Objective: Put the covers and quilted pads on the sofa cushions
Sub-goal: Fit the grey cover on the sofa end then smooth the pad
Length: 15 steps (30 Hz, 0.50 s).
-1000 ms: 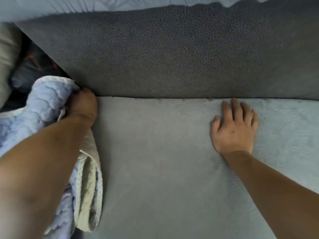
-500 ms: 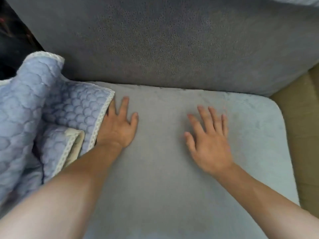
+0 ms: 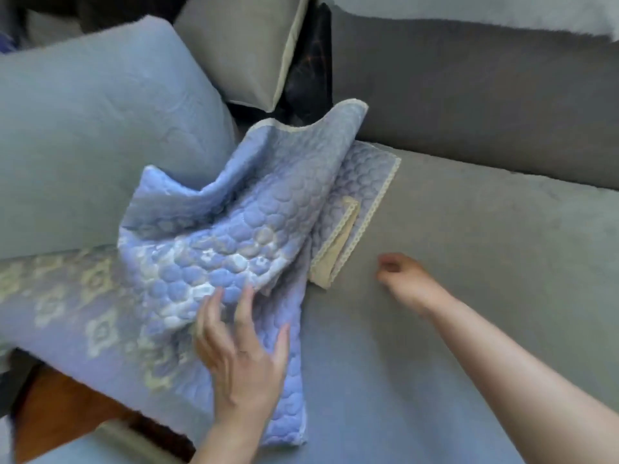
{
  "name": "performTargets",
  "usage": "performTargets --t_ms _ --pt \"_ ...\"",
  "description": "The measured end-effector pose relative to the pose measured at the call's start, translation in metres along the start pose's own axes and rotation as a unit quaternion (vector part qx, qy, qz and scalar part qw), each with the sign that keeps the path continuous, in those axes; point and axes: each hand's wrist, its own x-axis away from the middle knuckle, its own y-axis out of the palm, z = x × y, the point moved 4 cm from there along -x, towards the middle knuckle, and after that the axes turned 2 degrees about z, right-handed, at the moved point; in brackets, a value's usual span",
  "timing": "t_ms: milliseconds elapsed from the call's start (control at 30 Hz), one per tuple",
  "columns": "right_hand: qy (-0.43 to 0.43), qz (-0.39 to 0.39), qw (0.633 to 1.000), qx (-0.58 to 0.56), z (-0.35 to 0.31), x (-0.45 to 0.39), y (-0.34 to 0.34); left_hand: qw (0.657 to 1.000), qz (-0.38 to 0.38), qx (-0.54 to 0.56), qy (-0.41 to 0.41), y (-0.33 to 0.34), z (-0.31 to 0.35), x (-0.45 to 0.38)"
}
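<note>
Seat cover on, quilted pad still bunched, not spread.

Seat cushion point(image 3: 469, 296) looks already in its grey-blue cover; quilted pad point(image 3: 234, 229) lies crumpled over its left edge, part folded under with lace trim showing, part draped onto the neighbouring cushion point(image 3: 83, 128). Left hand point(image 3: 241, 356) rests flat on the pad, fingers spread, gripping nothing. Right hand point(image 3: 398, 272) is blurred over the bare seat, fingers loosely curled, empty as far as I can tell. Left to do, I'd judge: unfold and smooth the pad.

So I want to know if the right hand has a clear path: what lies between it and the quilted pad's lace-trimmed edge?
In the head view, only bare grey seat cushion separates the right hand from the quilted pad.
</note>
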Motion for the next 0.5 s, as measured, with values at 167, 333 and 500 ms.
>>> performTargets --t_ms 167,333,500 --pt "0.056 -0.068 0.914 -0.395 -0.085 -0.005 0.088 0.999 -0.008 -0.011 -0.053 -0.045 -0.136 -0.071" --pt "0.101 0.03 0.909 -0.404 -0.105 -0.02 0.097 0.967 -0.149 0.118 -0.172 -0.019 -0.174 -0.129" --pt "-0.023 0.321 0.945 -0.065 -0.114 0.108 -0.034 0.927 -0.195 0.11 -0.3 -0.044 -0.177 -0.097"
